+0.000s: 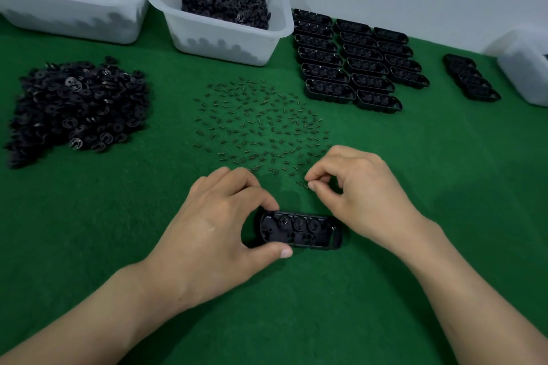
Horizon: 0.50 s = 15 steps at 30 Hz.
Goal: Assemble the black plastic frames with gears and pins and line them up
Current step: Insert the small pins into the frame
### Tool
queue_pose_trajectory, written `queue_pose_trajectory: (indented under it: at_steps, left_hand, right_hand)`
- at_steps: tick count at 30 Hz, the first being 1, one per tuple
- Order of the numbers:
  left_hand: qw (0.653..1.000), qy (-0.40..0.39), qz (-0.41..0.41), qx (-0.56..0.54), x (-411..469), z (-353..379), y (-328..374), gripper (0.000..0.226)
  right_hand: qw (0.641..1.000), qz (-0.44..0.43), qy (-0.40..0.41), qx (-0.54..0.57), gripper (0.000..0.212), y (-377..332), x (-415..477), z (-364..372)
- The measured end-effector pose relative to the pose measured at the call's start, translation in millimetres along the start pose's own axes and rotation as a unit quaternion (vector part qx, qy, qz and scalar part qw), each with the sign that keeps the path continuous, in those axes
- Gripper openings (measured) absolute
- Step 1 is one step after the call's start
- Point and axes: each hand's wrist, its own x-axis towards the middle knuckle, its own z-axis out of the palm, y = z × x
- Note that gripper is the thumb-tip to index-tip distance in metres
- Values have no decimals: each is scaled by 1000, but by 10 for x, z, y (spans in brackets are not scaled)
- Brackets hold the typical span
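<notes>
A black plastic frame (301, 230) with three round gears in it lies on the green mat (296, 305) near me. My left hand (225, 225) grips the frame's left end between thumb and fingers. My right hand (355, 187) hovers just above and right of the frame, thumb and forefinger pinched at a small pin (307, 185) on the near edge of the scattered pins (261, 124). A heap of loose black gears (77, 107) lies at the left. Assembled frames (353, 62) stand in neat rows at the back right.
Two white bins (219, 35) (68, 18) of black gears stand at the back left. A short row of frames (471, 78) and another white bin (522, 68) sit at the far right. A pale wall runs behind the table.
</notes>
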Motion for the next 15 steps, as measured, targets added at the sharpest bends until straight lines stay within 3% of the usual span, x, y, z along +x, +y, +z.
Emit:
queue_pose_trajectory:
  at_steps: [2,7,15]
  left_hand:
    - [1000,-1,-1,0,3,2,-1,50]
    - [1000,0,-2,-3,2,3,0,49]
    - [1000,3,0,-2,11,-1,7,49]
  right_hand:
    - [1000,-3,7,-4,5,-2,-42,-27]
    - [991,-17,31,125,14,6,-334,-97]
    - [994,-60,6,89,10,-37,-416,-71]
